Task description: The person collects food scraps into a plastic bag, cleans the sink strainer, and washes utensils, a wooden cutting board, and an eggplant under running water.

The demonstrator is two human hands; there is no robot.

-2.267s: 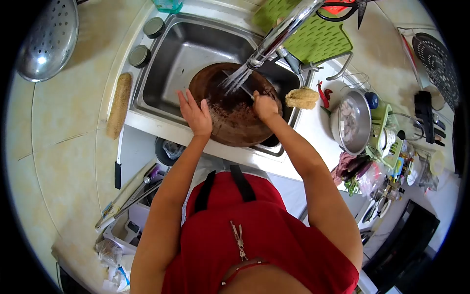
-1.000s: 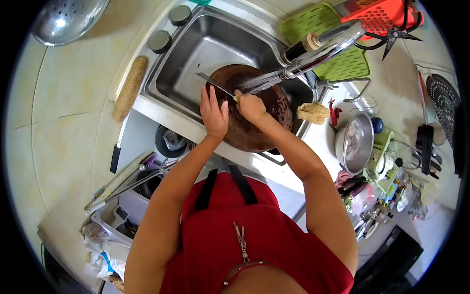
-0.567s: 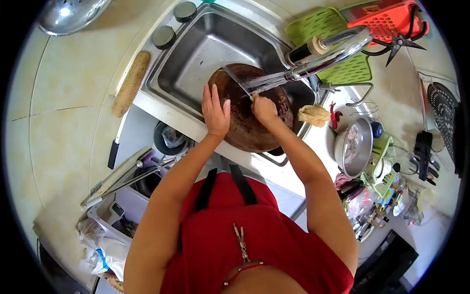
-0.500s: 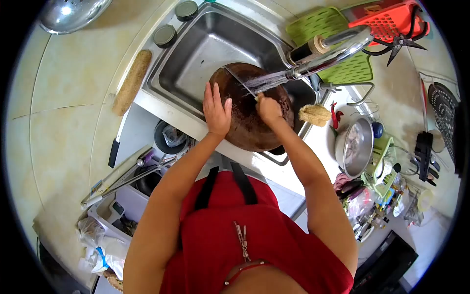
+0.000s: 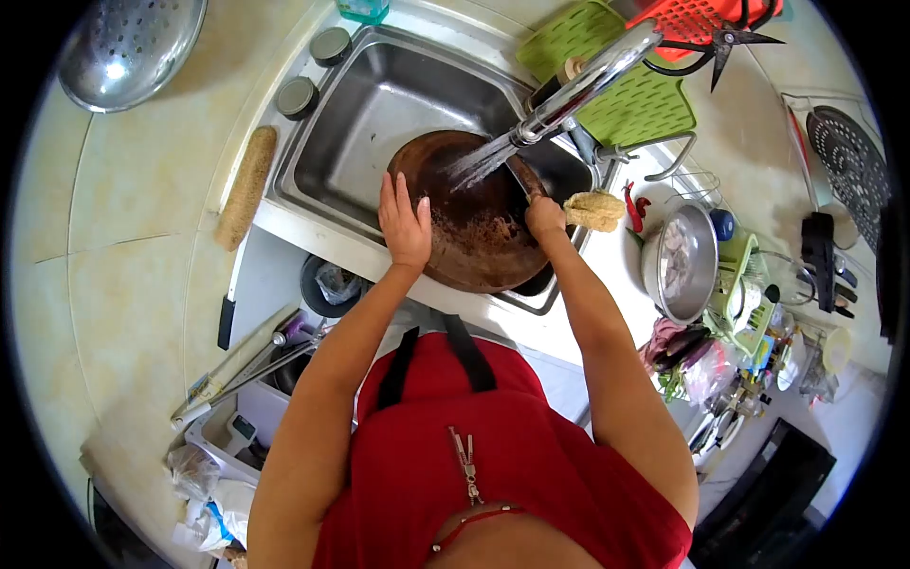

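Observation:
A round, dark brown wooden chopping board (image 5: 455, 251), wet and scuffed, rests tilted over the near side of the steel sink (image 5: 365, 100). My left hand (image 5: 406, 223) lies flat on the board's left edge, fingers stretched out. At its right edge, my right hand (image 5: 546, 220) is closed round the handle of what looks like a cleaver (image 5: 527, 177), its blade seen nearly edge-on. Water runs from the chrome faucet (image 5: 578, 90) onto the board. Pale brown scrapings (image 5: 498, 230) lie near its middle. A loofah sponge (image 5: 594, 211) sits just right of my right hand.
Two jars with dark lids (image 5: 330, 46) stand on the sink's left rim. A long loofah (image 5: 248, 188) lies further left. On the right are red chillies (image 5: 637, 207), a steel bowl (image 5: 681, 261) and a green rack (image 5: 742, 303). Scissors (image 5: 725, 43) hang beyond the faucet.
My right hand has drawn the cleaver from the board's middle to its right edge, uncovering the scrapings. My left hand stays on the left edge. The whole view has shifted slightly.

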